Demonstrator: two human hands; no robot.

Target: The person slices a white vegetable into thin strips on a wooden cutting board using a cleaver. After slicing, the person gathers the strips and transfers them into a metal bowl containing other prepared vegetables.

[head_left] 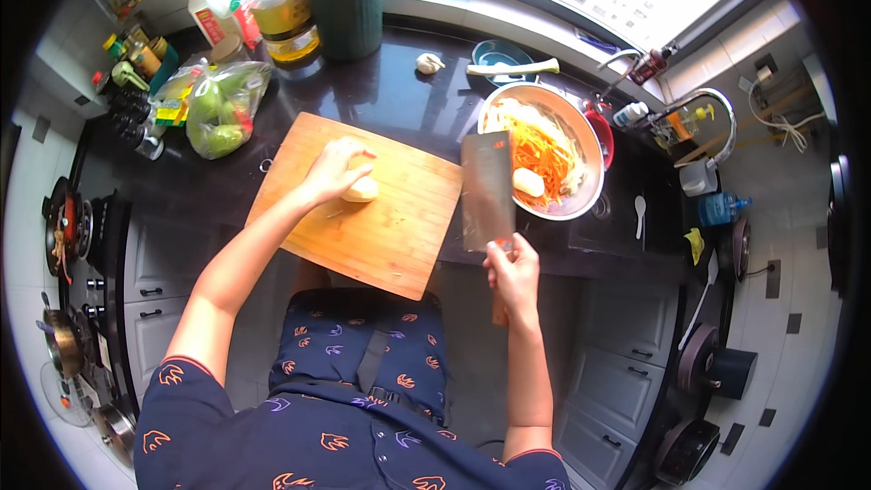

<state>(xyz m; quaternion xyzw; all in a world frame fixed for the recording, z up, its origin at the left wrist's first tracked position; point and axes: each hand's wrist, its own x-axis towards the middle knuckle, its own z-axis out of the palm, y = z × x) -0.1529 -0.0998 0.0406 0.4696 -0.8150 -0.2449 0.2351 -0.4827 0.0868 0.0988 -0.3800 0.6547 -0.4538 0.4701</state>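
Note:
A wooden cutting board (390,236) lies turned at an angle on the dark counter. Over its upper part, my left hand (334,171) has its fingers curled around a pale, peeled piece of potato (362,191); the fingers partly cover it. My right hand (513,274) grips the handle of a wide cleaver (487,195). The blade points away from me, beyond the board's right edge, and overlaps the bowl's left rim in view. That large metal bowl (594,150) holds orange carrot shreds (549,156), pale shreds and a pale peeled chunk (527,183).
A garlic bulb (429,63) and a teal glass bowl (501,53) sit behind. Green produce in a plastic bag (218,109), an oil jug (281,14) and a dark utensil holder (349,23) stand back left. A faucet (721,109) and a white spoon (640,216) are right.

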